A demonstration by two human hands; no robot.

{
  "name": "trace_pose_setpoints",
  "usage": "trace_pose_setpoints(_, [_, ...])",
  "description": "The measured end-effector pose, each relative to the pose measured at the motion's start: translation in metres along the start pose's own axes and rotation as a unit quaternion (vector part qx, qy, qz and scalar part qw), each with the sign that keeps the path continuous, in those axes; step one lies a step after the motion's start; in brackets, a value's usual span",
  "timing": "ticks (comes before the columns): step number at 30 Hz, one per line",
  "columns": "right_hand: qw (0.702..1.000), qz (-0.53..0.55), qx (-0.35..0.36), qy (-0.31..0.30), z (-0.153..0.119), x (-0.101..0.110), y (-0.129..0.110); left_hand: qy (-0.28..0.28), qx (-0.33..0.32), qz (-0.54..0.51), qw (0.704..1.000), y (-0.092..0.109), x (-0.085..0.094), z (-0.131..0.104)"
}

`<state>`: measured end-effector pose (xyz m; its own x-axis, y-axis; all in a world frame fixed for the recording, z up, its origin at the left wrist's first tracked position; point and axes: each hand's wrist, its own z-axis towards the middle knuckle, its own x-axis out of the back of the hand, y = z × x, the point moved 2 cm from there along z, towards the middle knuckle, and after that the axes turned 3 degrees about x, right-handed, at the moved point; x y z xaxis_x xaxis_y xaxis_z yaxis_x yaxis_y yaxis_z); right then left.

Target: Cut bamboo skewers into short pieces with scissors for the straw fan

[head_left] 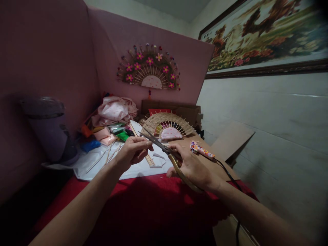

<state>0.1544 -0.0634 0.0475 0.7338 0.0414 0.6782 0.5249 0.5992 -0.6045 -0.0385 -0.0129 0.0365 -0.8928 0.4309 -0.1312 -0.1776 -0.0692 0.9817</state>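
Note:
My right hand [189,165] is wrapped round the gold handles of a pair of scissors [160,145], whose dark blades point up and to the left. The blades are slightly parted near the fingertips of my left hand [134,150]. Those fingertips are pinched together; what they hold, if anything, is too small to make out. Beyond the hands stands a woven straw fan [169,119] with thin sticks and a pale dotted half-round base. Thin wooden sticks [149,160] lie on white paper below the blades.
A patterned glue gun [202,150] with a black cord lies on brown cardboard [221,171] at the right. Crumpled cloth [115,111] and coloured packets [122,136] sit at the left, near a purple container [51,133]. A flowered fan [150,66] hangs behind.

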Motion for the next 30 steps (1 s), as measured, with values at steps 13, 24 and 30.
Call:
trace_pose_setpoints(13, [1.000, 0.010, 0.004, -0.006, 0.002, 0.000, -0.004, -0.022, -0.006, -0.006, 1.000, 0.001, -0.001, -0.001])
trace_pose_setpoints(24, [0.996, -0.064, -0.034, 0.060, 0.006, 0.005, 0.021, -0.005, -0.007, 0.002, 1.000, 0.001, 0.001, 0.001])
trace_pose_setpoints(30, [0.976, -0.203, -0.047, -0.056, 0.010, 0.009, 0.034, 0.080, -0.025, 0.036, 0.996, 0.004, 0.008, 0.005])
